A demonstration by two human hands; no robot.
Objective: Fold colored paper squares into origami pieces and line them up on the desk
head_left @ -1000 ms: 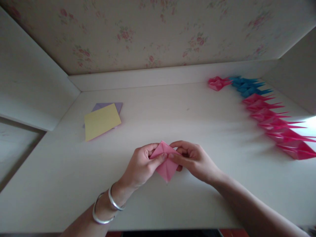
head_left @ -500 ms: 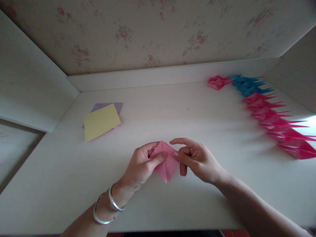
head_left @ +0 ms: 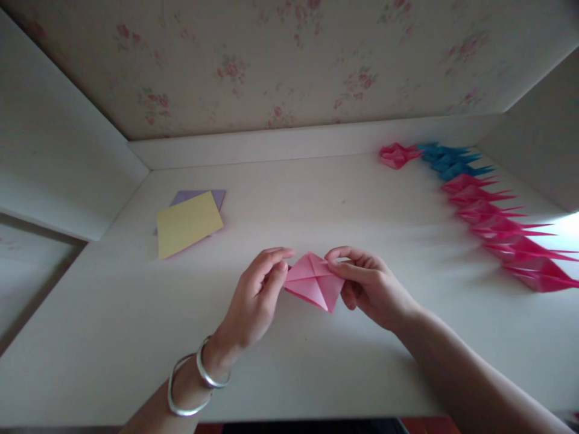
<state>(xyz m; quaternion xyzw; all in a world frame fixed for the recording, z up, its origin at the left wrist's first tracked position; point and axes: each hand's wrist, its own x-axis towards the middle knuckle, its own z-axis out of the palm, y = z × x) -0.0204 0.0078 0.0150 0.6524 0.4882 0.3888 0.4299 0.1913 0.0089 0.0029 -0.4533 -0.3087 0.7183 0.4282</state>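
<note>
A folded piece of pink origami paper [head_left: 313, 283], roughly diamond-shaped with crossing creases, is held up over the white table. My right hand [head_left: 366, 280] pinches its right side between thumb and fingers. At the paper's left corner is my left hand [head_left: 260, 289], fingers stretched out and thumb tip beside the edge; it seems to touch the corner without gripping it. Two silver bangles [head_left: 199, 377] circle my left wrist.
Yellow paper [head_left: 190, 223] lies over purple paper [head_left: 219, 198] on the left of the table [head_left: 271, 374]. Folded pink pieces [head_left: 511, 247] and blue pieces [head_left: 452, 160] with pointed ends line the right side. Behind the table rises a floral wall [head_left: 271, 60].
The pink paper has been turned and shows a different face with crossing creases. My left thumb has come off its middle to the left corner, while my right hand now grips the right side.
</note>
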